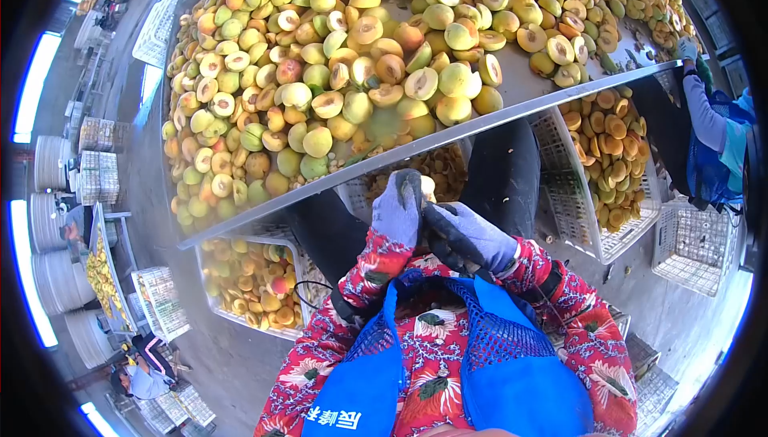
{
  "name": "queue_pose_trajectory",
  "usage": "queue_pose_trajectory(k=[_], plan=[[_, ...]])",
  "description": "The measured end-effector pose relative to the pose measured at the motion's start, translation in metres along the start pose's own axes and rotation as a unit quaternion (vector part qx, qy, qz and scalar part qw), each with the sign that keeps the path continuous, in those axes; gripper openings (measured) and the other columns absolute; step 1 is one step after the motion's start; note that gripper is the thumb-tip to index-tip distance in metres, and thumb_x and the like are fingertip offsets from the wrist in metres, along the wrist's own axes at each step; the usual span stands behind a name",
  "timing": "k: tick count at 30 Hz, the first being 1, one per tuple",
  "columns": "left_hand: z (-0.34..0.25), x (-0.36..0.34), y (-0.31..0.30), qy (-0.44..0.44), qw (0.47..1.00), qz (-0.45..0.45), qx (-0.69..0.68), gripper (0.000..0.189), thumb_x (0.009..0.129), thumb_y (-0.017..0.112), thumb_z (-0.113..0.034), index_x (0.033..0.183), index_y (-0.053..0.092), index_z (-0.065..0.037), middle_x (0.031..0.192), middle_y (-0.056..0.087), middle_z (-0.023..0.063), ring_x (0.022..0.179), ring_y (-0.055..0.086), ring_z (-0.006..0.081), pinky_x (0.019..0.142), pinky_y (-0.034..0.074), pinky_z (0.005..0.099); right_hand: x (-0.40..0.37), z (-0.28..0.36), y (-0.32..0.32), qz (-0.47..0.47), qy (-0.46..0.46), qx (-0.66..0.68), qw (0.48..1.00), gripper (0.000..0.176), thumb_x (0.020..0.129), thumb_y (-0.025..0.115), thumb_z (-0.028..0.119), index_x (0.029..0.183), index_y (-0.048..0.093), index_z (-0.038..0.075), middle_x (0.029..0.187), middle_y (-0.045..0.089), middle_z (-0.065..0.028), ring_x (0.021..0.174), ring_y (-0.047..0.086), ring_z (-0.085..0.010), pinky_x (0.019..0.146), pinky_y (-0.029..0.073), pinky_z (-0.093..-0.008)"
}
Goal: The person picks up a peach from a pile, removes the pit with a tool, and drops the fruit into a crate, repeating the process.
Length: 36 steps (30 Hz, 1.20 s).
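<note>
My left hand (pixel 398 207), in a pale glove with dark fingertips, is held over my lap with its fingers curled. A yellow apricot (pixel 429 188) shows partly at its fingertips, and the glove hides the rest. Just to the right, my right hand (pixel 470 233), gloved the same way, is closed near the apricot; whatever it grips is hidden. Beyond both hands, a sloping metal-edged table (pixel 376 163) carries a heap of whole and halved apricots (pixel 316 89). Below its edge, between my knees, pitted halves (pixel 444 169) lie in a partly hidden crate.
White crates of apricot halves stand left (pixel 300 265) and right (pixel 596 225) of my legs. Another pale crate (pixel 694 249) is farther right, near a co-worker in a blue vest (pixel 716 153). At left, people sit near a smaller fruit table (pixel 102 269) and stacked crates (pixel 98 177).
</note>
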<state>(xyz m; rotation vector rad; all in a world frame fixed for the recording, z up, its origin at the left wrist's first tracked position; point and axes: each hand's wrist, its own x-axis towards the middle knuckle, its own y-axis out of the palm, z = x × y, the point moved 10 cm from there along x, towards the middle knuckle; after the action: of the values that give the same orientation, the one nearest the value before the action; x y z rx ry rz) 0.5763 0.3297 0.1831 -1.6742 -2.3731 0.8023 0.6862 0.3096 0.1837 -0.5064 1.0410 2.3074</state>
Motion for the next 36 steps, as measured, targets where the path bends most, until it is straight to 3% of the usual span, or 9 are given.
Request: queue_pose_trajectory(k=[1, 5, 7, 17, 20, 24, 28, 35, 36], plan=[[0.018, 0.003, 0.013, 0.140, 0.987, 0.002, 0.080, 0.027, 0.098, 0.045, -0.025, 0.109, 0.057, -0.004, 0.092, 0.066, 0.0238, 0.092, 0.066, 0.0350, 0.075, 0.052, 0.0404, 0.001, 0.002, 0.001, 0.005, -0.021, -0.038, 0.999, 0.043, 0.099, 0.043, 0.046, 0.085, 0.053, 0.007, 0.054, 0.047, 0.0015, 0.038, 0.042, -0.0059, 0.036, 0.032, -0.0206], [0.014, -0.005, 0.008, -0.005, 0.999, 0.029, 0.040, 0.026, 0.096, 0.049, -0.022, 0.111, 0.056, -0.002, 0.097, 0.065, 0.0204, 0.089, 0.063, 0.0381, 0.078, 0.051, 0.0403, 0.004, -0.036, -0.002, 0.032, 0.098, 0.219, 0.970, 0.041, 0.099, 0.043, 0.044, 0.091, 0.054, 0.006, 0.056, 0.046, 0.0020, 0.038, 0.039, -0.0042, 0.034, 0.032, -0.0198], [-0.032, -0.016, -0.005, 0.179, 0.983, -0.001, -0.042, 0.030, 0.098, 0.046, -0.027, 0.112, 0.057, -0.003, 0.094, 0.066, 0.0219, 0.091, 0.066, 0.0364, 0.078, 0.052, 0.0410, -0.004, -0.034, 0.013, 0.142, 0.132, 0.345, 0.918, 0.041, 0.098, 0.044, 0.043, 0.095, 0.053, 0.004, 0.056, 0.042, 0.0023, 0.037, 0.037, -0.0046, 0.031, 0.030, -0.0184], [-0.002, -0.005, 0.028, 0.143, 0.977, 0.100, -0.122, 0.039, 0.100, 0.042, -0.035, 0.108, 0.060, -0.002, 0.096, 0.065, 0.0121, 0.089, 0.062, 0.0203, 0.081, 0.049, 0.0333, -0.012, -0.031, 0.033, 0.343, 0.152, 0.600, 0.706, 0.041, 0.099, 0.043, 0.042, 0.096, 0.054, 0.003, 0.054, 0.038, 0.0032, 0.034, 0.032, -0.0028, 0.029, 0.024, -0.0176], [-0.001, -0.006, 0.020, 0.142, 0.981, 0.044, -0.121, 0.038, 0.100, 0.042, -0.034, 0.109, 0.060, -0.002, 0.094, 0.065, 0.0120, 0.088, 0.063, 0.0200, 0.080, 0.049, 0.0329, -0.012, -0.028, 0.035, 0.362, 0.173, 0.599, 0.693, 0.039, 0.099, 0.043, 0.042, 0.096, 0.053, 0.004, 0.054, 0.037, 0.0039, 0.033, 0.030, -0.0025, 0.028, 0.023, -0.0175], [0.002, -0.017, 0.009, 0.100, 0.992, 0.073, -0.035, 0.031, 0.098, 0.046, -0.022, 0.118, 0.054, 0.000, 0.101, 0.066, 0.0185, 0.092, 0.067, 0.0282, 0.078, 0.052, 0.0361, -0.001, -0.050, 0.022, 0.222, 0.156, 0.419, 0.867, 0.039, 0.099, 0.044, 0.041, 0.094, 0.053, 0.003, 0.054, 0.040, 0.0036, 0.037, 0.035, -0.0032, 0.032, 0.028, -0.0172], [-0.006, -0.023, 0.003, 0.095, 0.972, 0.097, -0.192, 0.038, 0.100, 0.039, -0.029, 0.114, 0.056, 0.002, 0.100, 0.065, 0.0167, 0.090, 0.064, 0.0256, 0.081, 0.050, 0.0333, -0.011, -0.038, 0.047, 0.352, 0.171, 0.535, 0.749, 0.040, 0.099, 0.044, 0.041, 0.101, 0.054, 0.003, 0.056, 0.042, 0.0016, 0.037, 0.036, -0.0035, 0.032, 0.030, -0.0156], [0.019, -0.029, -0.016, 0.021, 0.962, -0.051, -0.267, 0.038, 0.099, 0.047, -0.035, 0.107, 0.059, 0.000, 0.099, 0.064, 0.0122, 0.087, 0.064, 0.0216, 0.077, 0.051, 0.0322, 0.006, -0.044, 0.057, 0.325, 0.187, 0.547, 0.748, 0.038, 0.100, 0.040, 0.040, 0.095, 0.052, 0.005, 0.054, 0.041, 0.0019, 0.034, 0.034, -0.0030, 0.029, 0.027, -0.0162], [0.019, -0.029, -0.037, 0.082, 0.990, -0.112, 0.001, 0.042, 0.095, 0.051, -0.042, 0.106, 0.058, -0.002, 0.097, 0.064, 0.0105, 0.080, 0.064, 0.0232, 0.072, 0.053, 0.0329, 0.007, -0.034, 0.060, 0.351, 0.100, 0.466, 0.806, 0.039, 0.100, 0.040, 0.042, 0.092, 0.051, 0.005, 0.053, 0.041, 0.0025, 0.033, 0.034, -0.0036, 0.028, 0.026, -0.0166]])
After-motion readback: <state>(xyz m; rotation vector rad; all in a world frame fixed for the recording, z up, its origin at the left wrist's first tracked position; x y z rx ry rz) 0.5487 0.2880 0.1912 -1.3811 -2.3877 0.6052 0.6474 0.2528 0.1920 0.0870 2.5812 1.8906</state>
